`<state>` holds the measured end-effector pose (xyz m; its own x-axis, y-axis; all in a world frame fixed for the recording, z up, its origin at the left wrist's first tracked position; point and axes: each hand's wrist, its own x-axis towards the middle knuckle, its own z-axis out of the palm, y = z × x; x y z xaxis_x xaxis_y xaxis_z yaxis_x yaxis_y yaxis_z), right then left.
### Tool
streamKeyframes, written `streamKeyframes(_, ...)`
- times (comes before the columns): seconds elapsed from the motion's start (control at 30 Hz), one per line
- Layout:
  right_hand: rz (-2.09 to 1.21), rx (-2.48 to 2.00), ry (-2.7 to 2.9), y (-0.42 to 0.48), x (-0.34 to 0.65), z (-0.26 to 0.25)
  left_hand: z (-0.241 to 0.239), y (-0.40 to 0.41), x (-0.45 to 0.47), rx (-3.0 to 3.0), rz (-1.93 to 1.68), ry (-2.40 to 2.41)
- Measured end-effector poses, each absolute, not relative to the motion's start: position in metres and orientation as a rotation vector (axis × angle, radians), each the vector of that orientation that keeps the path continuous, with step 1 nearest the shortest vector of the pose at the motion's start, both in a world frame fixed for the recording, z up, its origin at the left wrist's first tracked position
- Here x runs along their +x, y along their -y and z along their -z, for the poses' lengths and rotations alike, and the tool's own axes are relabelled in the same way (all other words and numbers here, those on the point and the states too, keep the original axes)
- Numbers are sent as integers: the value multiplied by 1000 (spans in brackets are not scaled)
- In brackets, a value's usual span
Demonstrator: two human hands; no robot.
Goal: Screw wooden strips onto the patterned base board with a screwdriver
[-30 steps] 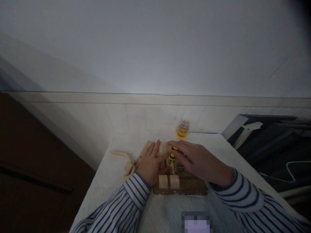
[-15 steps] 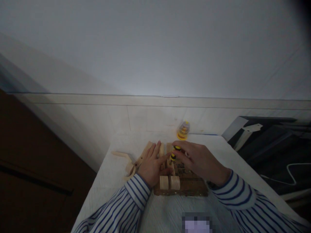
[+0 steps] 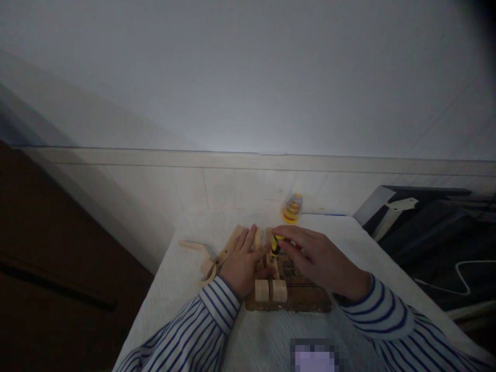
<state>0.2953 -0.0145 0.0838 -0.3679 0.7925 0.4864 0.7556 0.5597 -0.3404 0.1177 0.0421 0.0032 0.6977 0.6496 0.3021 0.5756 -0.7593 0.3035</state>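
My right hand (image 3: 315, 253) pinches a small yellow and black screwdriver (image 3: 276, 245) between thumb and fingers. The screwdriver stands nearly upright, tip down at a pale wooden piece (image 3: 271, 274) on a brown board with dark writing (image 3: 306, 297). My left hand (image 3: 242, 263) lies flat with fingers stretched and apart, pressing on the wooden parts just left of the screwdriver. Two short rounded wooden blocks (image 3: 270, 291) sit at the board's near edge. Left of that hand lie more jointed wooden parts (image 3: 209, 261), partly covered by it.
A clear container with a yellow base (image 3: 292, 209) stands at the back of the white-covered table (image 3: 166, 299), close to the wall. Dark flat panels and a white cable (image 3: 463, 279) are at the right. A dark brown wooden surface (image 3: 58, 248) fills the left.
My right hand has turned a little, and its fingers have closed around the top of the screwdriver, which is now more upright. My left hand stays in place.
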Motion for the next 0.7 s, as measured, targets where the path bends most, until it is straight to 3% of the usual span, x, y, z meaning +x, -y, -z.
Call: streamKeyframes(0.7,22,-1261,2060,16,300,-72,-1,-43,118,2742,-591,-985)
